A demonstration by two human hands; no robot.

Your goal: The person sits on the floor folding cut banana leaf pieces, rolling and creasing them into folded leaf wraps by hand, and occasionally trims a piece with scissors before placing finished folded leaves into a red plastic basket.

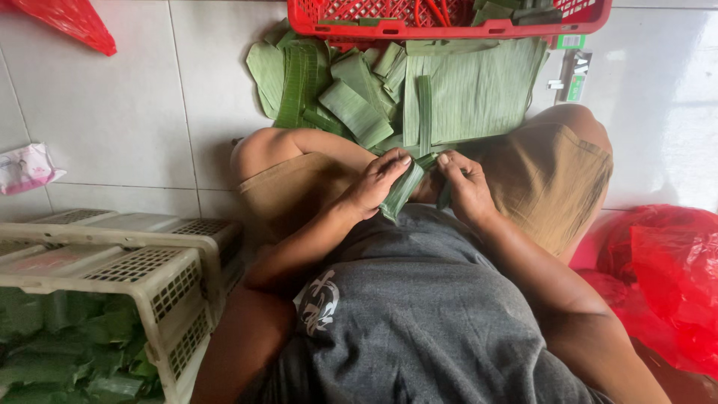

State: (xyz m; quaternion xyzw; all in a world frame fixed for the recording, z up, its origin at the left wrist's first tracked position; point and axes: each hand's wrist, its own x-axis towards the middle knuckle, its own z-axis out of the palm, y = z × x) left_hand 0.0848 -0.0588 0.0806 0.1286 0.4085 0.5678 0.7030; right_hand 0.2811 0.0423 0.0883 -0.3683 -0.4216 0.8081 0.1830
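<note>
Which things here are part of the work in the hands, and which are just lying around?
In use:
left hand and right hand, both on a folded green leaf strip
pile of cut green leaf pieces on the tiled floor

Lying about:
red plastic crate
cream plastic baskets
red plastic bag
pink-and-white packet

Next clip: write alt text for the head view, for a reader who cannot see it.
A seated person's left hand and right hand fold a strip of green banana leaf over their lap. More cut green leaf pieces lie on the white tiled floor ahead, below a red plastic crate; a beige crate of leaves stands at left.
</note>
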